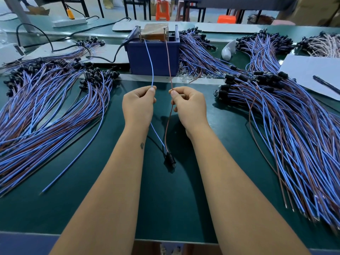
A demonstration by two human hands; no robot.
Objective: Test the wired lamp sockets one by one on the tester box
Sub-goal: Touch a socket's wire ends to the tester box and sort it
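My left hand (pixel 138 105) pinches a blue wire (pixel 150 63) and my right hand (pixel 187 107) pinches a brown wire (pixel 168 61). Both wires run up to two upright metal pins on the blue tester box (pixel 153 57) at the middle back. Below my hands the two wires join at a black lamp socket (pixel 170 159) lying on the green table between my forearms. Whether the wire tips touch the pins is too fine to tell.
Large bundles of blue and brown wired sockets lie on the left (pixel 47 107) and the right (pixel 287 122). A white sheet with a pen (pixel 312 74) sits at the far right. Black cables and a power strip (pixel 70 22) lie at the back left.
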